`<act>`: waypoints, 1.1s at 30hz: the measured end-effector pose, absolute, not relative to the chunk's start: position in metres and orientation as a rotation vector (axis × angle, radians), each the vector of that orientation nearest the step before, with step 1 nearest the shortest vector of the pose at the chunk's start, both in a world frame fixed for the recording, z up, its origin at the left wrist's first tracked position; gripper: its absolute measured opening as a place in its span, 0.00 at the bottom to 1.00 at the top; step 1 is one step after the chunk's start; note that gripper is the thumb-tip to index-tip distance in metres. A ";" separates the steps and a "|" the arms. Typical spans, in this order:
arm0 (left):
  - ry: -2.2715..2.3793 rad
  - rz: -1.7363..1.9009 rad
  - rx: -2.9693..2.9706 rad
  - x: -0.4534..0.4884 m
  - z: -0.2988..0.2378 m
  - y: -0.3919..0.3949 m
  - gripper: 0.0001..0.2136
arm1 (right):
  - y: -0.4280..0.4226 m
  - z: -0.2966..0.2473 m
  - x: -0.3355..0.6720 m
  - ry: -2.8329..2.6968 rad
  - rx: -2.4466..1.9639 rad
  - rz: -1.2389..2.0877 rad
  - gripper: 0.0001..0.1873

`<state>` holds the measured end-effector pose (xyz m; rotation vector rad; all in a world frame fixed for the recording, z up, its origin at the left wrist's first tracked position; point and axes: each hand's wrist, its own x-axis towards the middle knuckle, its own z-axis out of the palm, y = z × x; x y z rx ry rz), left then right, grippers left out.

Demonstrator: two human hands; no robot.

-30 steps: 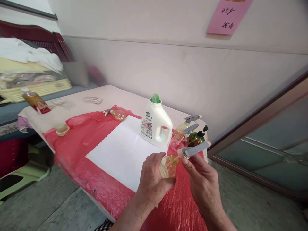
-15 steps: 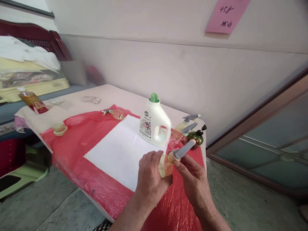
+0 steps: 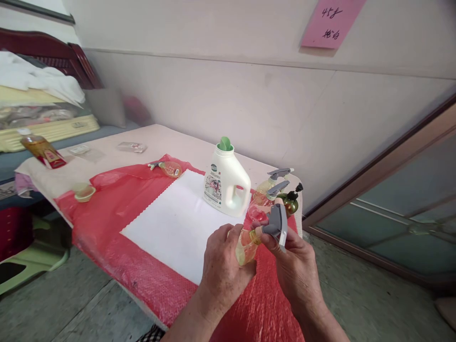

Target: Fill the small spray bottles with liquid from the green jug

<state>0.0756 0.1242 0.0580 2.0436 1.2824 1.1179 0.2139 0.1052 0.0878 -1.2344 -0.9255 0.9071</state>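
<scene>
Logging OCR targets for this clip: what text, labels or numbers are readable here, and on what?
"45" plus a handwritten mark I cannot make out: top line of the pink note.
Second line of that note: handwriting, not legible.
Label on the white jug: round green logo, print too small to read.
Red label on the amber bottle at far left: blurred.
Held spray bottle: no text shows.
</scene>
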 end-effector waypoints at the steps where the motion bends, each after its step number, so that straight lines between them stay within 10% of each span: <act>1: 1.292 1.123 2.042 0.075 0.058 0.124 0.32 | 0.105 0.087 0.215 -0.949 -1.229 0.943 0.11; 33: 1.294 1.084 1.928 0.075 0.066 0.124 0.29 | 0.113 0.064 0.225 -1.176 -1.108 1.068 0.12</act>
